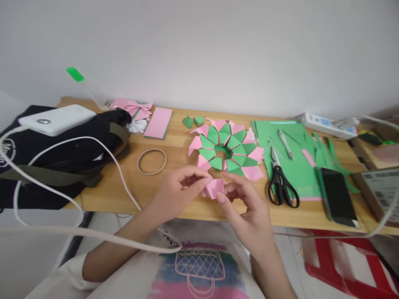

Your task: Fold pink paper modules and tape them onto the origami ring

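Note:
Between my two hands is a small folded piece of pink paper [214,189], held above the front part of the wooden table. My left hand [182,189] pinches its left side with thumb and forefinger. My right hand [249,203] grips the right side, thumb at the front edge. Just beyond lies a ring-shaped paper flower [238,149] of green and pink folded units, with a round opening in its middle. Two small green folded pieces [193,121] rest behind it on the left.
Black scissors [280,187], green paper sheets [293,166], a utility knife [285,143] and a phone [338,197] lie to the right. On the left are a tape ring [152,172], pink paper [158,122] and a black bag [62,166] bearing a white power bank [59,118]. White cable [124,241] crosses my left forearm.

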{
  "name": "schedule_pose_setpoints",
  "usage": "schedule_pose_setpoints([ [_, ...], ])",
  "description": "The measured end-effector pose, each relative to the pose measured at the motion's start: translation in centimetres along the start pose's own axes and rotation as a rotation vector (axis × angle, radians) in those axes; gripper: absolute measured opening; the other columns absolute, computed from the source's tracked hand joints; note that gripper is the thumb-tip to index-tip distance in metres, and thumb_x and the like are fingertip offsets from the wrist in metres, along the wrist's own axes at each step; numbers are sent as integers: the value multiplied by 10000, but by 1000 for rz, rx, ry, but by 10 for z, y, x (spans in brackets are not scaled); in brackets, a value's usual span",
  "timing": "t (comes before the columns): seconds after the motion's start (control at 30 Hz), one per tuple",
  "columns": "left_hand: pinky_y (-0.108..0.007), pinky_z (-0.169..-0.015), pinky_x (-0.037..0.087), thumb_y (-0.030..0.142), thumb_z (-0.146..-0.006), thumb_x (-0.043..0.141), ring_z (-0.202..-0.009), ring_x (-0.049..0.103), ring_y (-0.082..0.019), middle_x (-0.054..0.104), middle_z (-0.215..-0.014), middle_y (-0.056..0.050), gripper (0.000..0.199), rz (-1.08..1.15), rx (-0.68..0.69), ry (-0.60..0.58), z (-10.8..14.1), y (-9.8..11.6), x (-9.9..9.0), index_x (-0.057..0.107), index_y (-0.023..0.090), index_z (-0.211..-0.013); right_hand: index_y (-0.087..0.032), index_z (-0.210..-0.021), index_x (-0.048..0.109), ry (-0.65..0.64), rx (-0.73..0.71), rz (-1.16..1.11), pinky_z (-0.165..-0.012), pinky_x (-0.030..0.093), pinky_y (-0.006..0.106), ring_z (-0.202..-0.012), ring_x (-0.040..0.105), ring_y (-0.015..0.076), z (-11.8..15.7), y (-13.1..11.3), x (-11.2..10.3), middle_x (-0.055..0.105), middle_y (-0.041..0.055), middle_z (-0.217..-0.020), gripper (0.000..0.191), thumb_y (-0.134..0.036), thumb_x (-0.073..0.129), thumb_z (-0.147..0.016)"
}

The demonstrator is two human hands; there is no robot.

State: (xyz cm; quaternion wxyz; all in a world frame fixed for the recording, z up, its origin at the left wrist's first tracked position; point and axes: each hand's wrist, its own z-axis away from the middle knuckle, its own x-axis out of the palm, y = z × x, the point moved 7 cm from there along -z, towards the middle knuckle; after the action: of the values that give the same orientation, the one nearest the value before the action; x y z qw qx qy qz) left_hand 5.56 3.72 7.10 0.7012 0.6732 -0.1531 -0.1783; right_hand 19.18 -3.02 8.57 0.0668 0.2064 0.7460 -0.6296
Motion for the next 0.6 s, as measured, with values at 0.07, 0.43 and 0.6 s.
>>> schedule_pose_setpoints([
  [0.07, -199, -599, 494, 204, -837, 598, -649, 626, -97, 682, -750, 4, 84, -121, 50, -4, 3, 5, 2, 675, 173, -824, -229, -1104, 572, 17, 20, -60, -627, 517, 243, -669, 606, 104, 3, 2, 2, 644, -15, -766, 238, -259, 580, -868],
  [0.43, -315, -864, 495, 257, -819, 614, -928, 630, -183, 694, -1024, -32, 223, -612, 303, -33, 21, 28, 17, 641, 222, -1038, -261, -1143, 576, 79, -103, 64, -688, 526, 222, -754, 639, 98, 12, -10, -1, 695, -6, -935, 297, -166, 553, -863],
  [0.6, -264, -781, 491, 243, -885, 509, -861, 638, -151, 706, -988, -24, 240, -454, 212, -138, 21, 25, 17, 654, 216, -1074, -252, -1151, 574, 90, -73, 120, -688, 525, 227, -805, 649, 111, 15, -2, -4, 697, 16, -1027, 310, -169, 557, -852],
])
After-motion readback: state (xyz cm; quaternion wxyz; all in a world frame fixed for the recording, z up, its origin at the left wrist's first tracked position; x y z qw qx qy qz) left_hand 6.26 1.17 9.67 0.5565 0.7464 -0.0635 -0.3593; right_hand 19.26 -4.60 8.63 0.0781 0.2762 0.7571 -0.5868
